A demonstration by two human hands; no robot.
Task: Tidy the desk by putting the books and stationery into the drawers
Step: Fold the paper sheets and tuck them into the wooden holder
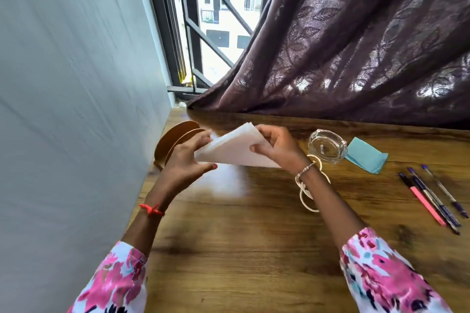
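A stack of white paper napkins (235,148) is held above the wooden desk (254,249), between both hands. My left hand (187,160) holds its left edge with curled fingers and the thumb underneath. My right hand (276,146) pinches its right corner. Just left of the napkins stands a brown wooden holder (173,141) made of two round plates. At the right of the desk lie several pens (432,198), one of them pink.
A glass ashtray (327,146) and a folded teal cloth (366,158) sit at the back right. White bangles (309,201) lie under my right wrist. A grey wall (76,109) runs along the left; a purple curtain (356,46) hangs behind.
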